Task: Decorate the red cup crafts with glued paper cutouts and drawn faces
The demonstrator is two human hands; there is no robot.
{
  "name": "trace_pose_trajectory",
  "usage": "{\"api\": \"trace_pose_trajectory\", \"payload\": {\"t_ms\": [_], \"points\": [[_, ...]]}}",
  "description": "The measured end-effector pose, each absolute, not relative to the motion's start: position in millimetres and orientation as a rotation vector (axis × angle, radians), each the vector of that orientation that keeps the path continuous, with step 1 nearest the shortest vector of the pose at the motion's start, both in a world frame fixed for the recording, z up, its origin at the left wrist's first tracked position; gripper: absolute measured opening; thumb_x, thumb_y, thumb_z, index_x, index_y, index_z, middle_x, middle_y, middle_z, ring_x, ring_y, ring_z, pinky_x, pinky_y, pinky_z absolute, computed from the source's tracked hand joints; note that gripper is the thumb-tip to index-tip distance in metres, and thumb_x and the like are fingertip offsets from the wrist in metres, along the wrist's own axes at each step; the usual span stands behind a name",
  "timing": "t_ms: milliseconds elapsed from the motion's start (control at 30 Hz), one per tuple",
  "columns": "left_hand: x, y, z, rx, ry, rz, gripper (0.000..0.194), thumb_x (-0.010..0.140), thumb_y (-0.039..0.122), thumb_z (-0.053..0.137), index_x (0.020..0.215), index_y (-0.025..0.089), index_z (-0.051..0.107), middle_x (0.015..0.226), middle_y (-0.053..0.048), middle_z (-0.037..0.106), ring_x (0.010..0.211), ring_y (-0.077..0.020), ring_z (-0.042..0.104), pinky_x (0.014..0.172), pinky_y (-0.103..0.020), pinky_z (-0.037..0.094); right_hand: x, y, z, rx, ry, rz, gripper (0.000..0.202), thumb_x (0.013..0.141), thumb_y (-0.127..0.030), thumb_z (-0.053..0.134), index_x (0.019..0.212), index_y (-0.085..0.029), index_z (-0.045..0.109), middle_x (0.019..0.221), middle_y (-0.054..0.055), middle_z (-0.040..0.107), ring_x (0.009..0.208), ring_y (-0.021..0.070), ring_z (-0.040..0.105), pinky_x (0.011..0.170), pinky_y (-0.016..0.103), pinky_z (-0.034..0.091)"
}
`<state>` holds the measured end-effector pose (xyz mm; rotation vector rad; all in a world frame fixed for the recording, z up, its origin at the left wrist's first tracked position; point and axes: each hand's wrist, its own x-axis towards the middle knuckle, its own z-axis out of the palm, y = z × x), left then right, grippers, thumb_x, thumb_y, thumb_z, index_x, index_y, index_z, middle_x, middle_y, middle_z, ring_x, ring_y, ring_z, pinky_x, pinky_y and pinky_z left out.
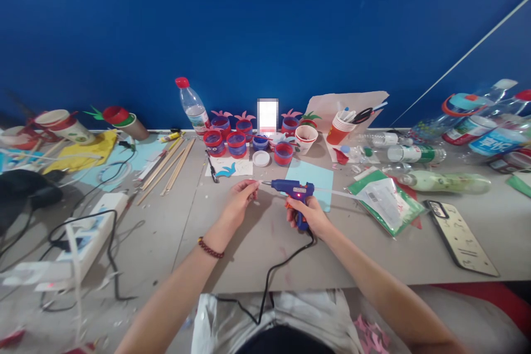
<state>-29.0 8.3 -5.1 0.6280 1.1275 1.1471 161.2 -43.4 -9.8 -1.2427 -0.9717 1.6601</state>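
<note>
A blue hot glue gun [290, 186] is gripped in my right hand [309, 214], its nozzle pointing left and a clear glue stick [338, 193] jutting from its back. A small red light glows on its side. My left hand [243, 197] is at the nozzle tip with thumb and fingers pinched together; whatever they hold is too small to make out. Behind the hands lie a blue paper cutout [226, 170] and a white lid [261, 159]. Several red and purple painted cups [237, 144] stand farther back.
The glue gun's black cord [269, 274] drops over the table's front edge. At left are a power strip [93, 232] and wooden sticks [176, 168]. On the right lie a phone [462, 238], a green packet [388, 202] and plastic bottles [417, 154]. A blue wall [265, 27] stands behind.
</note>
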Motion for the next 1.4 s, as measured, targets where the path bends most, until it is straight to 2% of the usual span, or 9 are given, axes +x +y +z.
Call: {"api": "trace_pose_trajectory", "payload": {"t_ms": [333, 633, 933, 1400], "points": [[-30.1, 10.4, -4.1, 0.651, 1.134, 1.154, 0.033, 0.047, 0.034, 0.085, 0.066, 0.014, 0.066, 0.055, 0.003, 0.058, 0.049, -0.0055, 0.048, 0.048, -0.019, 0.037, 161.5, -44.1, -8.7, -1.226, -0.992, 1.641, 0.040, 0.068, -0.054, 0.070, 0.070, -0.015, 0.059, 0.050, 0.001, 0.062, 0.037, 0.0113, 0.055, 0.035, 0.020, 0.041], [-28.9, 8.1, -0.7, 0.629, 1.157, 1.124, 0.042, 0.041, 0.037, 0.088, 0.067, 0.015, 0.064, 0.054, 0.004, 0.056, 0.049, -0.0059, 0.049, 0.048, -0.019, 0.040, 161.8, -43.5, -8.6, -1.193, -0.944, 1.658, 0.041, 0.069, -0.055, 0.070, 0.073, -0.015, 0.059, 0.049, 0.000, 0.062, 0.035, 0.0116, 0.054, 0.033, 0.020, 0.039], [-29.6, 6.6, -3.1, 0.690, 1.157, 1.110, 0.036, 0.047, 0.037, 0.086, 0.070, 0.015, 0.067, 0.058, 0.003, 0.058, 0.051, -0.0066, 0.050, 0.051, -0.020, 0.043, 162.1, -43.2, -7.6, -1.221, -0.954, 1.657, 0.042, 0.069, -0.055, 0.071, 0.073, -0.015, 0.061, 0.049, 0.001, 0.062, 0.036, 0.0114, 0.054, 0.034, 0.020, 0.040], [-28.1, 5.6, 1.9, 0.682, 1.161, 1.117, 0.034, 0.047, 0.032, 0.084, 0.069, 0.015, 0.065, 0.055, 0.004, 0.057, 0.049, -0.0061, 0.048, 0.049, -0.019, 0.040, 162.9, -42.9, -8.3, -1.232, -0.970, 1.640, 0.039, 0.070, -0.053, 0.070, 0.074, -0.015, 0.061, 0.050, 0.000, 0.062, 0.036, 0.0111, 0.054, 0.034, 0.020, 0.039]]}}
